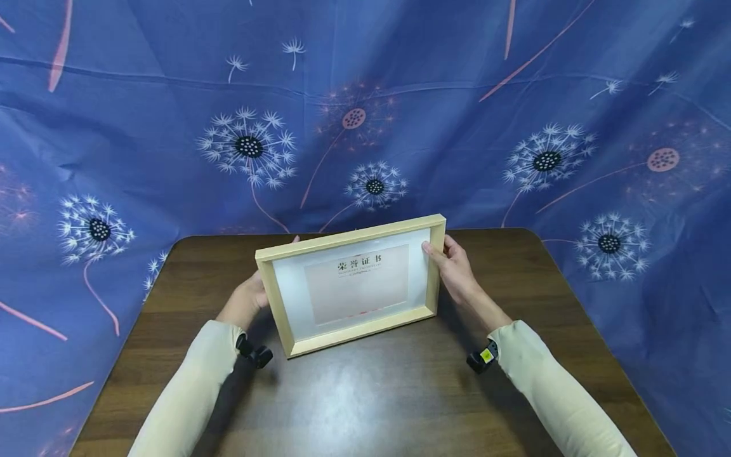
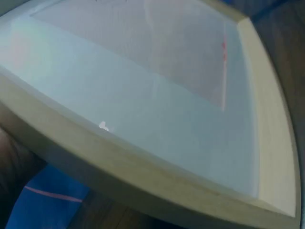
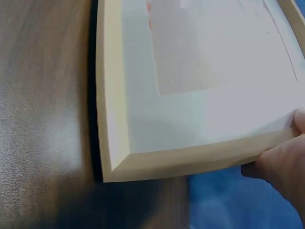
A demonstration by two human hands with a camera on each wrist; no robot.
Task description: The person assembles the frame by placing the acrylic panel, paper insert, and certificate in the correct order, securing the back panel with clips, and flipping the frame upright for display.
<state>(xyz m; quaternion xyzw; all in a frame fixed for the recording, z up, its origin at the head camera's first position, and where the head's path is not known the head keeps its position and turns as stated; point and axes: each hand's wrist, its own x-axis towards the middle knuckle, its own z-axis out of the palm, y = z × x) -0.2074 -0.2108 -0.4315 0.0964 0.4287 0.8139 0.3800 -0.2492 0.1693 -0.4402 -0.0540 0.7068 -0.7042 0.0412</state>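
A light-wood picture frame [image 1: 360, 346] is held up over the brown table, leaning back with its right side higher. Behind its clear front lies a pale certificate [image 1: 360, 285] with dark printed characters, bordered by a white mat. My right hand [image 1: 455, 270] grips the right side, thumb over the front, other fingers mostly behind. At the left side, my left hand [image 1: 251, 297] holds the frame; its fingers are largely hidden behind, with one fingertip showing above the top edge. Whether the lower edge touches the table, I cannot tell.
The dark wooden table [image 1: 354, 406] has rounded far corners and a glare patch near its front. A blue dandelion-print cloth [image 1: 434, 127] hangs behind it and at both sides. A small black camera is strapped to each wrist.
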